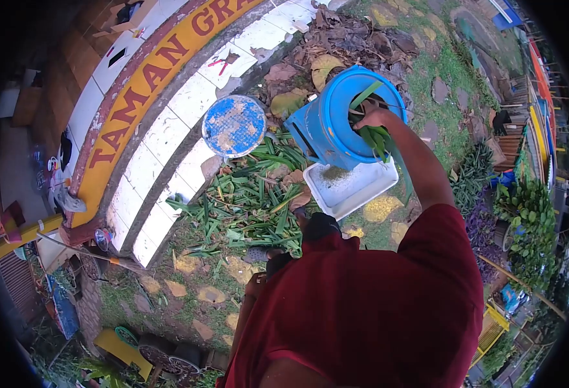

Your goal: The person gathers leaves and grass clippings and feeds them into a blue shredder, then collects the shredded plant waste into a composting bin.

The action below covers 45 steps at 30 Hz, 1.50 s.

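Observation:
My right hand (374, 119) is at the mouth of a blue bucket (326, 132) that is tipped on its side, and it grips a bunch of long green leaves (378, 139) hanging over the rim. Below the bucket lies a white tray (352, 191) with some fine greenish bits in it. A pile of cut green leaves (252, 207) covers the ground to the left of the tray. Only a sliver of my left hand (256, 284) shows beside my red shirt, close to a dark object (278, 262); its fingers are hidden.
A round blue lid (234, 126) lies by a curved white-tiled wall (168, 129) with a yellow band of red letters. Dry brown leaves (349, 39) are heaped behind the bucket. Potted plants (524, 220) stand at the right, stepping stones (210, 294) below.

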Each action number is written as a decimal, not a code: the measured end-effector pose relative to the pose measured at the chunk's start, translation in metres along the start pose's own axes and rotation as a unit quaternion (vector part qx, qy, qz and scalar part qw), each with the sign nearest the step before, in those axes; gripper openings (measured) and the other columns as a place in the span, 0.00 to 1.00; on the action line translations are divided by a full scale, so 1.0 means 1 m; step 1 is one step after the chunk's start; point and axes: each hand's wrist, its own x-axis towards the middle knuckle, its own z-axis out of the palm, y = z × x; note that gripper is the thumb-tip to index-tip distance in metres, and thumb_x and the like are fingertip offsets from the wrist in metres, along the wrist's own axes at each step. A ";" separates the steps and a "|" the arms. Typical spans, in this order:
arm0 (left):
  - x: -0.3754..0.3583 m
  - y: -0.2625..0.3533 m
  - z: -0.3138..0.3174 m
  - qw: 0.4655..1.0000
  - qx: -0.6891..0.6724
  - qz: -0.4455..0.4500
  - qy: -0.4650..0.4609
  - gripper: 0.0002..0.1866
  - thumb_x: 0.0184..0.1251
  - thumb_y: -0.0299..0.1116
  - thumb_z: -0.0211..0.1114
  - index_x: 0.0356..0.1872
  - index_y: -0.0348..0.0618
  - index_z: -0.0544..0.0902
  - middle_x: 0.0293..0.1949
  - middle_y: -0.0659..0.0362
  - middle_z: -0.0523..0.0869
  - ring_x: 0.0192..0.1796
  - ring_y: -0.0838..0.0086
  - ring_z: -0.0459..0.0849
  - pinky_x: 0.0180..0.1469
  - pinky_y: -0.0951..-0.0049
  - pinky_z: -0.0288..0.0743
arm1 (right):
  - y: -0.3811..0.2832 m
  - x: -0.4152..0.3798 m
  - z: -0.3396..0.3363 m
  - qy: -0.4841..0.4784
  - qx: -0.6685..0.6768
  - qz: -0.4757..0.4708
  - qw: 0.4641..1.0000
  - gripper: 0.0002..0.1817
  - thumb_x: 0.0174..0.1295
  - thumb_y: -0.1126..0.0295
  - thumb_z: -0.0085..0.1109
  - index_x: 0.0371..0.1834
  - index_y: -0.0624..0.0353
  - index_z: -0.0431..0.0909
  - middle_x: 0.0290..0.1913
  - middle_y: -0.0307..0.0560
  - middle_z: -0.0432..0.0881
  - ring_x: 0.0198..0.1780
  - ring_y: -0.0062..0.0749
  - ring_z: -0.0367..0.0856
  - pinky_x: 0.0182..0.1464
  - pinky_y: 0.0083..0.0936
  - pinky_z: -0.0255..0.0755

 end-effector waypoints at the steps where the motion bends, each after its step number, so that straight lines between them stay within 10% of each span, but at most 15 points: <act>1: 0.002 -0.004 0.002 1.000 0.014 -0.009 -0.008 0.21 0.68 0.48 0.58 0.56 0.49 0.80 0.48 0.52 0.87 0.52 0.61 0.85 0.54 0.63 0.77 | 0.005 -0.015 -0.013 -0.040 0.036 -0.066 0.996 0.56 0.45 0.44 0.74 0.75 0.61 0.57 0.75 0.60 0.58 0.75 0.50 0.58 0.74 0.38 0.56; 9: 0.072 -0.113 0.004 0.997 -0.057 0.033 -0.026 0.21 0.69 0.48 0.59 0.54 0.45 0.81 0.47 0.51 0.87 0.51 0.59 0.86 0.53 0.62 0.78 | 0.056 -0.116 -0.052 0.174 0.190 -0.145 0.955 0.39 0.54 0.50 0.72 0.64 0.60 0.72 0.63 0.57 0.72 0.61 0.45 0.74 0.62 0.36 0.70; 18: 0.025 -0.033 -0.030 0.996 -0.035 0.064 0.048 0.20 0.69 0.47 0.59 0.54 0.45 0.81 0.42 0.54 0.88 0.37 0.69 0.87 0.42 0.66 0.80 | -0.017 -0.160 0.035 0.240 0.506 -0.223 0.798 0.09 0.69 0.71 0.58 0.49 0.60 0.81 0.32 0.32 0.78 0.32 0.12 0.71 0.36 0.16 0.67; 25: 0.027 -0.032 -0.017 0.997 0.011 0.054 0.053 0.22 0.68 0.50 0.58 0.53 0.45 0.81 0.43 0.52 0.88 0.44 0.63 0.87 0.49 0.63 0.78 | -0.077 -0.200 0.191 -0.057 0.128 -0.378 0.915 0.15 0.63 0.58 0.61 0.48 0.55 0.81 0.44 0.47 0.83 0.46 0.40 0.83 0.50 0.36 0.75; 32: 0.011 -0.041 -0.017 0.995 0.055 0.082 0.024 0.22 0.68 0.49 0.58 0.53 0.44 0.81 0.47 0.50 0.87 0.51 0.58 0.85 0.53 0.62 0.77 | -0.098 -0.228 0.289 -0.126 0.219 -0.269 0.929 0.17 0.61 0.58 0.62 0.51 0.52 0.80 0.46 0.49 0.81 0.48 0.46 0.82 0.51 0.40 0.75; 38: 0.001 -0.103 -0.051 0.986 0.110 0.125 0.009 0.21 0.68 0.48 0.59 0.53 0.45 0.81 0.47 0.50 0.87 0.51 0.57 0.85 0.52 0.61 0.78 | -0.091 -0.243 0.223 0.363 0.321 -0.087 0.870 0.17 0.60 0.56 0.64 0.46 0.53 0.78 0.46 0.50 0.80 0.47 0.51 0.80 0.49 0.45 0.74; 45: -0.002 -0.209 -0.106 0.991 0.132 -0.004 0.028 0.19 0.67 0.47 0.56 0.49 0.46 0.82 0.45 0.46 0.87 0.52 0.52 0.84 0.53 0.57 0.77 | -0.008 -0.168 0.135 0.485 0.252 0.110 0.830 0.23 0.59 0.51 0.66 0.48 0.58 0.79 0.42 0.53 0.83 0.44 0.49 0.83 0.45 0.42 0.76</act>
